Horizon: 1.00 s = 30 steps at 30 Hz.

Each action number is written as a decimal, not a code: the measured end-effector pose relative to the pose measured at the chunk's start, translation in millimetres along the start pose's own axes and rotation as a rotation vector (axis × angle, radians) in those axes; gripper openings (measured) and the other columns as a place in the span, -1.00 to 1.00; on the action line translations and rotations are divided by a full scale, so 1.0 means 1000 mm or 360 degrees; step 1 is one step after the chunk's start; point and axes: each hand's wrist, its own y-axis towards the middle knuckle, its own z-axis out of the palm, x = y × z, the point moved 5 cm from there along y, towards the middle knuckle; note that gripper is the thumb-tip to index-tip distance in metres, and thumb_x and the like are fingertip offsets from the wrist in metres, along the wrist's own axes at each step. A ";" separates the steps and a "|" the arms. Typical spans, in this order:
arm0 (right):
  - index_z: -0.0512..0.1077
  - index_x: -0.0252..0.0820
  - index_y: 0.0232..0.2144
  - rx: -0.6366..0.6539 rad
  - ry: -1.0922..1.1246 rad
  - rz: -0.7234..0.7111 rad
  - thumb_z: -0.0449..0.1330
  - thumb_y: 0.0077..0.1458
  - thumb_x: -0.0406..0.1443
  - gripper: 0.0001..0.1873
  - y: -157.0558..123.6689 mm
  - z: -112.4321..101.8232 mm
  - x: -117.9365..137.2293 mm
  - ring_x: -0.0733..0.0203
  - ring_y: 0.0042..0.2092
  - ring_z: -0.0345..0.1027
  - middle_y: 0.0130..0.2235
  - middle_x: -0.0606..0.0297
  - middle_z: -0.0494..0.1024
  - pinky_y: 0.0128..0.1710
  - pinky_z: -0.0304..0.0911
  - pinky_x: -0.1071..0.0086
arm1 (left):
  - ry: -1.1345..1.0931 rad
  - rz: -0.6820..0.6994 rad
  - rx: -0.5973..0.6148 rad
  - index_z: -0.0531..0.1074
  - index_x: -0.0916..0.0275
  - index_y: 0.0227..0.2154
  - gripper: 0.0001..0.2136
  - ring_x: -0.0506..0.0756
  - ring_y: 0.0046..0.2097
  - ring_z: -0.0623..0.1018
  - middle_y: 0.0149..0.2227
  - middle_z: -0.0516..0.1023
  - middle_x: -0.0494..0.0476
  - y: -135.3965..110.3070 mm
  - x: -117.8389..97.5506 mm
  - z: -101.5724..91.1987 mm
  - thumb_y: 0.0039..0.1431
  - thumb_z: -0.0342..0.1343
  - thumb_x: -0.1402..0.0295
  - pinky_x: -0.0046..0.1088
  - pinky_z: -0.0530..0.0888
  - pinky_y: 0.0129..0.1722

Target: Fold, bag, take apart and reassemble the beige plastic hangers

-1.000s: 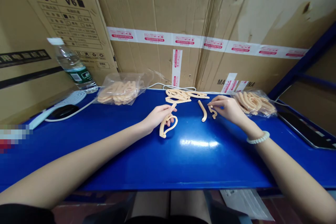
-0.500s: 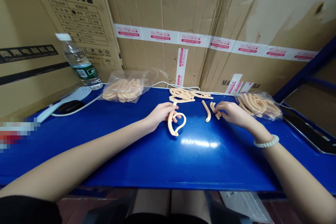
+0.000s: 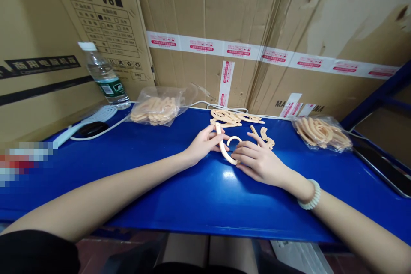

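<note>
My left hand (image 3: 207, 142) is closed around the upper part of a beige curved hanger arm (image 3: 226, 152), held tilted above the table. A hook (image 3: 234, 138) of the same beige plastic curls up beside the arm, from its lower end. My right hand (image 3: 257, 160) closes on that lower end, fingers bent over the joint and hiding it. Whether a small part is also pinched there cannot be seen. Just beyond my right hand lie a straighter beige hanger arm (image 3: 254, 132), partly covered by the fingers, and small curved beige pieces (image 3: 269, 141).
Behind my hands lies a pile of beige hanger parts (image 3: 224, 116). Clear bags of such parts sit at left (image 3: 156, 109) and right (image 3: 321, 132). A water bottle (image 3: 107, 81), white cable, dark phone-like slab (image 3: 382, 169) and cardboard boxes (image 3: 199, 13) border the blue table (image 3: 180, 205).
My right hand has moved left from the small pieces to the lower end of the held hanger arm. My left hand keeps its hold, with the arm now tilted more. The view has shifted slightly.
</note>
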 end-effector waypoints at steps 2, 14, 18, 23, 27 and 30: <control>0.47 -0.16 0.03 0.0029 -0.0042 0.0043 0.08 0.38 -0.32 -0.75 -0.003 0.002 -0.007 0.00 0.12 0.37 -0.07 0.16 0.61 0.36 -0.21 -0.27 | -0.0014 -0.0005 -0.0022 0.29 0.27 -0.15 -0.81 0.04 -0.32 0.66 -0.12 0.64 0.26 0.001 0.000 -0.001 0.28 0.16 0.33 -0.34 0.61 -0.23; 0.48 -0.16 -0.06 -0.0008 -0.0013 0.0252 0.03 0.42 -0.24 -0.76 -0.005 -0.002 -0.019 0.08 -0.11 0.44 -0.20 0.20 0.58 0.34 -0.15 -0.19 | 0.0116 0.0083 -0.0272 0.25 0.29 0.15 -0.68 0.08 -0.17 0.66 0.00 0.56 0.33 0.005 0.006 -0.013 0.38 -0.02 0.40 -0.22 0.61 -0.07; 0.48 -0.17 -0.09 -0.0068 0.0003 0.0356 0.03 0.42 -0.21 -0.74 -0.007 -0.005 -0.025 0.09 -0.15 0.45 -0.25 0.21 0.56 0.32 -0.14 -0.17 | 0.0871 0.0621 -0.0737 0.22 0.25 0.22 -0.56 0.21 0.17 0.48 0.23 0.36 0.41 -0.008 -0.011 -0.021 0.30 0.08 0.41 -0.13 0.52 0.08; 0.49 -0.17 -0.10 -0.0096 0.0000 0.0366 0.03 0.42 -0.19 -0.73 -0.006 -0.004 -0.023 0.08 -0.17 0.43 -0.28 0.22 0.55 0.29 -0.09 -0.17 | 0.1825 0.1278 -0.0166 0.37 0.25 0.10 -0.70 0.21 0.23 0.42 0.12 0.49 0.30 -0.031 -0.028 0.021 0.33 0.07 0.39 -0.02 0.26 0.29; 0.50 -0.20 -0.16 -0.0116 -0.0100 0.0240 0.03 0.43 -0.18 -0.70 -0.004 -0.003 -0.012 0.09 -0.20 0.39 -0.33 0.23 0.52 0.25 -0.04 -0.12 | 0.2173 0.1385 0.0270 0.45 0.27 -0.06 -0.82 0.18 0.07 0.54 -0.02 0.61 0.20 -0.041 -0.021 0.043 0.40 0.01 0.36 0.01 0.15 0.32; 0.50 -0.20 -0.11 -0.0143 -0.0166 0.0179 0.02 0.43 -0.18 -0.70 -0.003 -0.004 -0.006 0.09 -0.18 0.39 -0.35 0.24 0.51 0.24 -0.03 -0.08 | 0.2234 0.1349 0.0225 0.45 0.29 -0.20 -0.80 0.11 -0.11 0.58 -0.17 0.63 0.13 -0.039 -0.018 0.042 0.44 -0.05 0.34 -0.05 0.20 0.27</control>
